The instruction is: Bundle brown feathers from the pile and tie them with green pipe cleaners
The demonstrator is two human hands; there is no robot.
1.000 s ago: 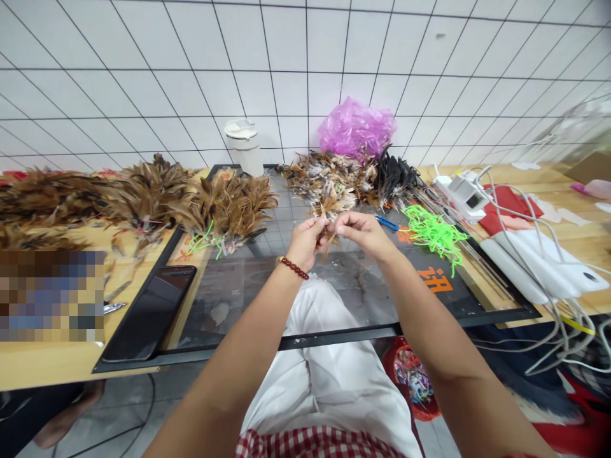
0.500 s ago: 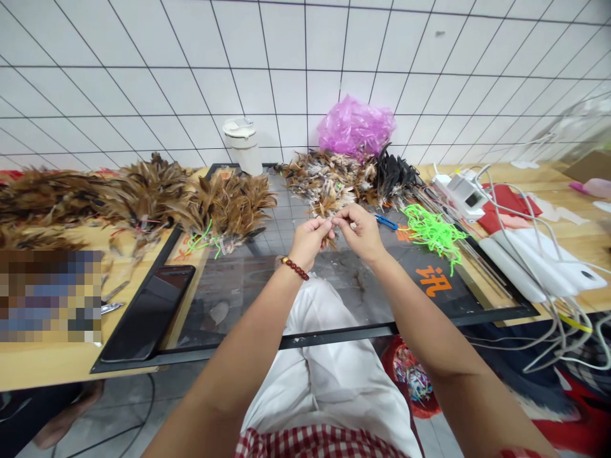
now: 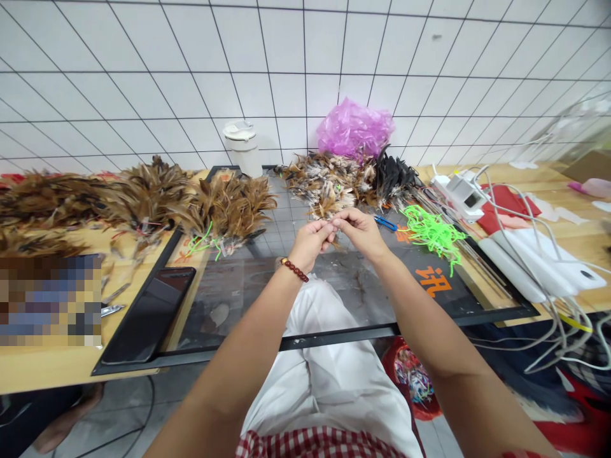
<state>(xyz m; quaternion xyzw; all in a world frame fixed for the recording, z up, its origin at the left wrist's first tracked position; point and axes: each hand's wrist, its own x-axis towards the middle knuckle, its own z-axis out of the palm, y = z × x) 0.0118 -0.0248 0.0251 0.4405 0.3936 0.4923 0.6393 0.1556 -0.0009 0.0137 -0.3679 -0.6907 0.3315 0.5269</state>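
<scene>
- Left hand (image 3: 311, 240) and right hand (image 3: 359, 232) are drawing closer than a second ago, fingers pinching shut on a small feather bundle (image 3: 333, 236)
- Bundle is staying above the counter (image 3: 334, 280), hardly moved

Bare forearms; dark red bead bracelet (image 3: 294, 270) (left wrist); white trousers (image 3: 334, 375); red-white checked hem (image 3: 315, 442).

Bright, even light, soft shadows; wide-lens bending at edges, right side perhaps slightly blurred.
</scene>
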